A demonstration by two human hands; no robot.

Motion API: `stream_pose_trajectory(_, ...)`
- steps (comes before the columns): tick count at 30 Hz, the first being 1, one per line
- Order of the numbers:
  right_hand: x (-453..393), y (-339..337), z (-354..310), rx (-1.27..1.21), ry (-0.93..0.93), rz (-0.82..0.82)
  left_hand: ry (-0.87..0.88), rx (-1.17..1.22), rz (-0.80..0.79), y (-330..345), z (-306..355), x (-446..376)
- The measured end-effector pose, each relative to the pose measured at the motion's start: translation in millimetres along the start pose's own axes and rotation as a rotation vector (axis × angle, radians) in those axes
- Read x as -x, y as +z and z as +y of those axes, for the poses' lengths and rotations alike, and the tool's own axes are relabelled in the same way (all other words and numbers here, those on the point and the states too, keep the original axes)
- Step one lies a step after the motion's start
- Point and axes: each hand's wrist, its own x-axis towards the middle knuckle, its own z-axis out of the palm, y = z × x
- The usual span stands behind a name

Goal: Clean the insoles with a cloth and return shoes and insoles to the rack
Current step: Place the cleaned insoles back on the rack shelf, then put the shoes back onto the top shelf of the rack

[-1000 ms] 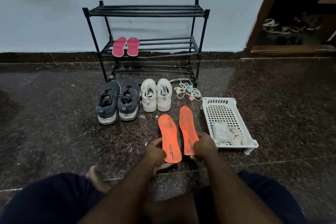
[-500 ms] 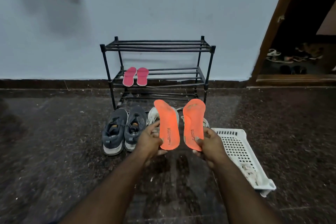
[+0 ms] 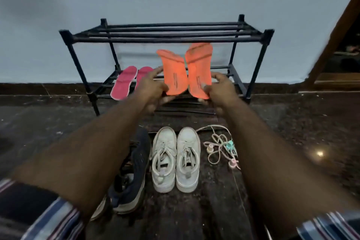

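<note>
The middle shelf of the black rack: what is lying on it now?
On the black rack, a pair of pink insoles lies at the shelf's left end. The left hand and right hand hold orange insoles before its middle, hiding that part.

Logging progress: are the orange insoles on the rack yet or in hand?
In hand. The left hand and right hand each hold an orange insole upright before the rack.

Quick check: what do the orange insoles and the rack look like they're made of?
Orange insoles: likely foam with a matte fabric-like top; they look thin and slightly curved in the left hand and right hand. Rack: black tubes with a dull sheen and chunky corner joints, metal or plastic, can't tell.
</note>
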Motion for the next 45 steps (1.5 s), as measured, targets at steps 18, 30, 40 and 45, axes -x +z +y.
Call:
stream_pose_trajectory(18,-54,4,58,0.422,-0.033,0.025,-0.105,-0.237,0.029,-6,-57,-57)
stream_pose_trajectory(30,132,14,84,0.965,-0.195,-0.054,0.123,-0.956,0.052,-46,-106,106)
stream_pose_trajectory(40,354,53,71,1.232,-0.114,-0.22,0.049,-1.132,-0.083,-120,-101,292)
stream_pose_trajectory(45,381,61,62,1.285,-0.095,-0.213,0.022,-1.196,-0.077,-141,-94,310)
